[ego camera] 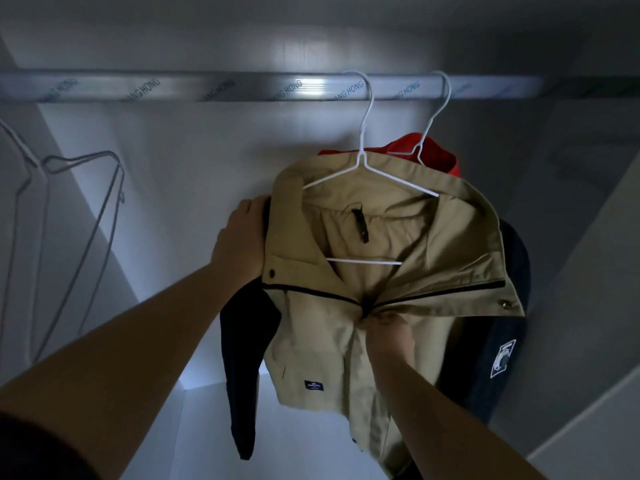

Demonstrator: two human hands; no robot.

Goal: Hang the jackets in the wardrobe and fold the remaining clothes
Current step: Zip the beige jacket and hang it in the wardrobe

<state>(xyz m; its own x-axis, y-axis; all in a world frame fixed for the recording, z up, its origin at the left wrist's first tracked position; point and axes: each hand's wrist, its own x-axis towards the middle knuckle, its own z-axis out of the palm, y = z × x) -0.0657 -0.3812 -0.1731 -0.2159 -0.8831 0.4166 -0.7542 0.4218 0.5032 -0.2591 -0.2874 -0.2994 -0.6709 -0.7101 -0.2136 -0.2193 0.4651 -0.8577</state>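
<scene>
Beige jacket (311,341) hangs from the rail (207,86) above both hands.
Bare hangers (83,156) hang left of the left hand (242,233), which grips the jacket's shoulder; the right hand (388,337) pinches the zip (364,306).

Bare forearms (138,341), dark left sleeve (34,452)

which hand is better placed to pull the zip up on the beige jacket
Right, probably. The right hand pinches the beige jacket where its zip halves meet; the left hand holds the shoulder edge, away from the zip.
</scene>
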